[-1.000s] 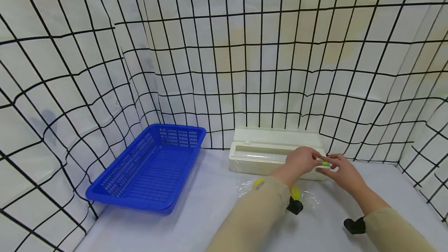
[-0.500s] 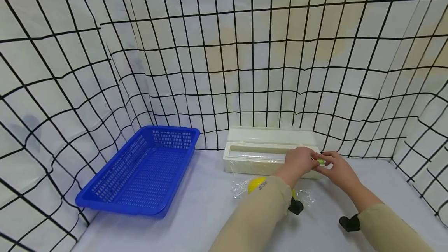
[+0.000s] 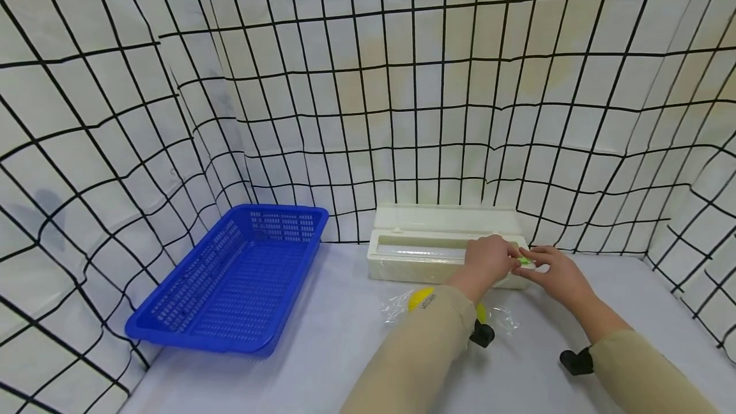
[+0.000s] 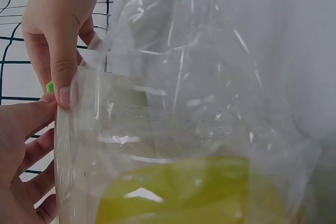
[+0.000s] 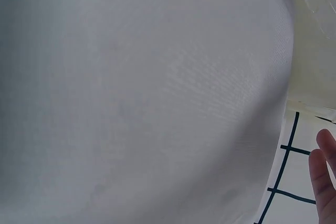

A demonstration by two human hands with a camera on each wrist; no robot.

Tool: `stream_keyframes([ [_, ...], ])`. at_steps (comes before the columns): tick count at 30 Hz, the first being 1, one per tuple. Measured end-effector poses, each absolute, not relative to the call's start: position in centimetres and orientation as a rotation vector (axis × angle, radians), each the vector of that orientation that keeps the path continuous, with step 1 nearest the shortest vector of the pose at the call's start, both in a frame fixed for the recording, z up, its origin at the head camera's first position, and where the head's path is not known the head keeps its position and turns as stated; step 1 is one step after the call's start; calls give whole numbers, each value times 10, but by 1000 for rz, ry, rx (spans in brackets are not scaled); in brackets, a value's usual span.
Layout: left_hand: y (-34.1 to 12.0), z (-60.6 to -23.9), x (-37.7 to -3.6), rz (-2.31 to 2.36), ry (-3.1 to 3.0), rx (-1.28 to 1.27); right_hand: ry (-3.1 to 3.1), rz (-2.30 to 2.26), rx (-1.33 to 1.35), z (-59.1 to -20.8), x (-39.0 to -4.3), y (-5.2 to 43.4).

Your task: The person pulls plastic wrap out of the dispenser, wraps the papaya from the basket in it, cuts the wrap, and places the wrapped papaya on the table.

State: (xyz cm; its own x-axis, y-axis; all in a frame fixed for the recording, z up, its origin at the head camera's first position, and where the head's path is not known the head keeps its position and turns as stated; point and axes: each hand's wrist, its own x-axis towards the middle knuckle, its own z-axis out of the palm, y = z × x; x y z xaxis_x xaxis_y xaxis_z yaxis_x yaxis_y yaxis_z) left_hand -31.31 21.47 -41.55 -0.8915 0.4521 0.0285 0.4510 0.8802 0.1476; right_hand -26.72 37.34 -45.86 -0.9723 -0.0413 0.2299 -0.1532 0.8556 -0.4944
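Nearest the camera, on the white desk, two beige sleeves reach forward and slightly right toward the far edge. Just beyond the left sleeve lies a yellow object under a loose sheet of clear cling film, crumpled on the desk in front of the dispenser. Past it, both hands meet at the right end of the cream cling-film dispenser, whose long axis runs left to right across the view, parallel to the back wall, with its lid standing open behind. The left hand comes in from the left, its fingers curled, and the right hand from the right; between thumb and fingertips they pinch a small green tab, apparently the slide cutter on the dispenser's front rail. The left wrist view shows a thumb pressing down by the green piece, with film stretched beside it. Both hands are about equally close to the tab, and the rail's free length lies wholly to their left. Well apart at the far left, an empty blue plastic basket sits angled against the black-gridded white backdrop.
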Motion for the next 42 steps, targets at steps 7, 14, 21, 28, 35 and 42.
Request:
stream_keyframes([
  [7,212,-413,-312,237,3053,716,-2842,767,135,-454,-265,371],
  [14,204,-413,-312,224,3060,757,-2872,758,116,-453,-266,371],
  [21,196,-411,-311,263,3057,775,-2902,748,97,-452,-264,371],
  [28,191,-414,-317,289,3050,785,-2923,745,86,-453,-267,369],
  [35,184,-415,-319,279,3035,807,-2922,714,94,-454,-268,365],
  [42,169,-413,-324,306,3023,850,-2934,682,75,-453,-268,369],
])
